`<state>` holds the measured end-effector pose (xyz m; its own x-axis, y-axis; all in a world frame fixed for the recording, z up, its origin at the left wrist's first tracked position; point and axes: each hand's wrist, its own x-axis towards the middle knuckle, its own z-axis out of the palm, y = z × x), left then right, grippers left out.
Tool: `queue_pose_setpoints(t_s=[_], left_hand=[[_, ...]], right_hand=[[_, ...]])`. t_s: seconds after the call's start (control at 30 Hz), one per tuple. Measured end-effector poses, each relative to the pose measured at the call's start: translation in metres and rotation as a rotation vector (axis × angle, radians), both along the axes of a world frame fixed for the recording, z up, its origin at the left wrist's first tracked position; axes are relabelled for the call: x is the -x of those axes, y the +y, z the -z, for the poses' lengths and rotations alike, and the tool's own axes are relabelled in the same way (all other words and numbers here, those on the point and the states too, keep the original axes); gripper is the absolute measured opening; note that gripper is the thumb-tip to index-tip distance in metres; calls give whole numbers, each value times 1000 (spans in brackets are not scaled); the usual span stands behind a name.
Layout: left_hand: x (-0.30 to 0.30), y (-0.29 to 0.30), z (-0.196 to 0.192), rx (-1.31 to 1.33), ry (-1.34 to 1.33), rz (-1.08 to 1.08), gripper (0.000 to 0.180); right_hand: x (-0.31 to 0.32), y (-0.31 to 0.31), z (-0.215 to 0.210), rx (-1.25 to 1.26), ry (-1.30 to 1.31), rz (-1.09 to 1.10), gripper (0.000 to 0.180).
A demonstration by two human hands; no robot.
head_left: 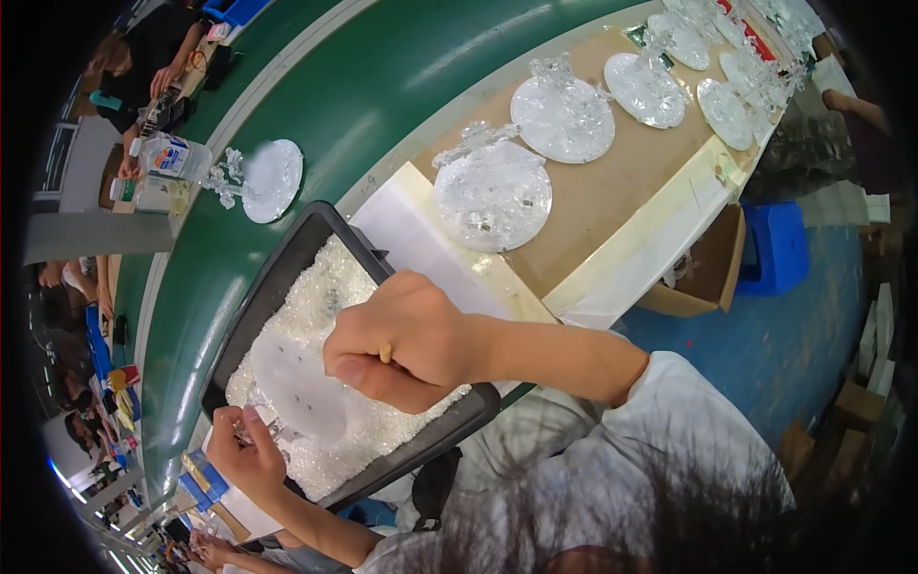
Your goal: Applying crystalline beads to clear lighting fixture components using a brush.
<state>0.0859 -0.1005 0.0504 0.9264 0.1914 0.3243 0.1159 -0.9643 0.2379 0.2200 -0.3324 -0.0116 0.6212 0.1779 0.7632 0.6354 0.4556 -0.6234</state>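
Green conveyor belt (382, 105) runs past a black tray (486, 407) of clear beads (387, 435), where a white disc (304, 397) lies. The left hand (251, 452) bends its fingers around a clear piece (274, 428) at the disc's edge; the right hand (406, 340) curls tightly above, gripping a tan stub (385, 353). Beyond the worktable (593, 206), a blue bin (779, 249) stands on blue floor (827, 306).

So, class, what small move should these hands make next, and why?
Perhaps bring the tan item in the right hand toward the white disc, while the left hand steadies the clear piece at its edge: this disc's face looks mostly bare, whereas the discs on the brown board glitter.
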Motion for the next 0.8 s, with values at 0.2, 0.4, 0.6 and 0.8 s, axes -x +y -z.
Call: queue_pose_setpoints(t_s=[0.2,0.4,0.6,0.8], left_hand=[[11,26,12,405,52,-65,20],[21,14,0,622,77,95,35],[64,-29,-12,-39,38,-67,35],[74,-60,16,-518,-150,-40,15]], right_hand=[[0,-3,1,25,-24,12,5],[0,-5,3,56,3,24,5],[1,0,1,32,69,15,6],[2,-3,-4,-4,8,23,9]])
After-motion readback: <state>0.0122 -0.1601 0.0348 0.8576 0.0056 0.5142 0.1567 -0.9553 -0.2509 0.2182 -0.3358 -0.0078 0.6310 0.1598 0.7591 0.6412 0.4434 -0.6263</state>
